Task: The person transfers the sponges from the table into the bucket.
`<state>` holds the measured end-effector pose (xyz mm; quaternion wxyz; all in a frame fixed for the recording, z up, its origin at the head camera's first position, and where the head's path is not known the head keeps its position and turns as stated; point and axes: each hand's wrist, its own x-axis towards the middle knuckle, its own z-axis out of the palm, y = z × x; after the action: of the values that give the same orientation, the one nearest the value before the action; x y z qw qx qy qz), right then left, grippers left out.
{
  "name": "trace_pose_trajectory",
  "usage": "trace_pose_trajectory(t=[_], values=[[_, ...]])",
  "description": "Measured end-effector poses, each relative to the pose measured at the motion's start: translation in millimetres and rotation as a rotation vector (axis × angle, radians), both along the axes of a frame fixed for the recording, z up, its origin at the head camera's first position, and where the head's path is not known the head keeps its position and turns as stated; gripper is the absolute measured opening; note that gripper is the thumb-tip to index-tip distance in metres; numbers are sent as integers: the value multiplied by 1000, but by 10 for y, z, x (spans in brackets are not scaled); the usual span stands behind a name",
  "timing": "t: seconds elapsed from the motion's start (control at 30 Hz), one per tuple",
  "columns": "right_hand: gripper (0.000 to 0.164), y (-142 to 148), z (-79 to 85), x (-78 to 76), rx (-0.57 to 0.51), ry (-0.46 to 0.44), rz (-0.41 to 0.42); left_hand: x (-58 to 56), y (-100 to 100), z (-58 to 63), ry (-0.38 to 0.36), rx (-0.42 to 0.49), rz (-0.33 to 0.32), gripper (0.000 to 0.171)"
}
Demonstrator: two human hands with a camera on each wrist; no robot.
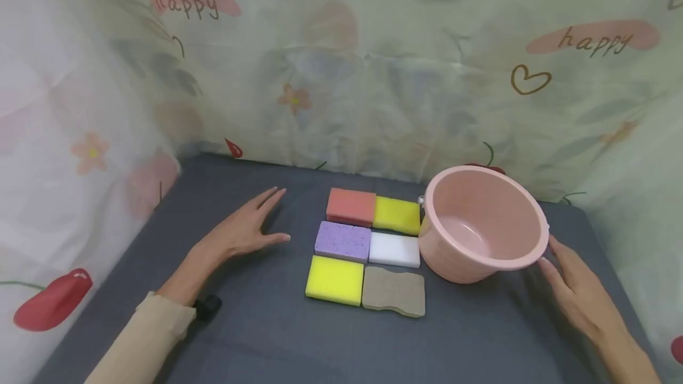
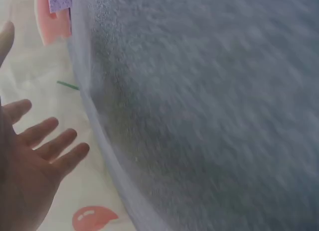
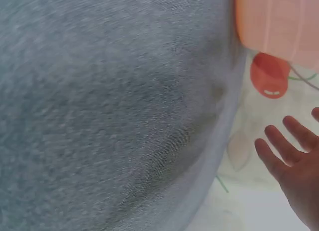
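My left hand [image 1: 240, 233] hovers over the cloth left of several sponges, its fingers extended and holding nothing. The left wrist view shows its fingers spread. Nearest to it are a purple sponge [image 1: 342, 241], a yellow sponge [image 1: 334, 280] and a red sponge [image 1: 351, 206]. A second yellow sponge [image 1: 397, 215], a white sponge [image 1: 394, 249] and a wavy-edged grey-brown sponge [image 1: 393, 291] form the column beside them. A pink bucket [image 1: 453, 256] stands upright on their right. At its right side is my right hand [image 1: 581, 295], fingers straight; whether the fingertips touch the rim cannot be told.
Dark grey cloth [image 1: 267, 336] covers the table. Behind it hangs a patterned curtain [image 1: 363, 111], which also closes in both sides. The bucket's back reaches close to the table's far edge.
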<state>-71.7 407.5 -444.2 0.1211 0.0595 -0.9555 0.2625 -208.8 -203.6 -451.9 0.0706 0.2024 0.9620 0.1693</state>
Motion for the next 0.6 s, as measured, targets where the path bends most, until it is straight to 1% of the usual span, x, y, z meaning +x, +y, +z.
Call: trace_pose_trajectory(t=[0.17,0.33,0.5,0.6], values=[[58,-35,53,23,-60,54,-4,-55,109,-9,-29,62,7,104],[55,-60,114,32,-86,85,-15,-124,211,-8,-34,78,15,101],[51,-102,192,27,-167,73,-34,-205,288,11,-18,110,-9,98],[51,-129,233,16,-217,68,-23,-252,330,22,-9,129,-19,98]])
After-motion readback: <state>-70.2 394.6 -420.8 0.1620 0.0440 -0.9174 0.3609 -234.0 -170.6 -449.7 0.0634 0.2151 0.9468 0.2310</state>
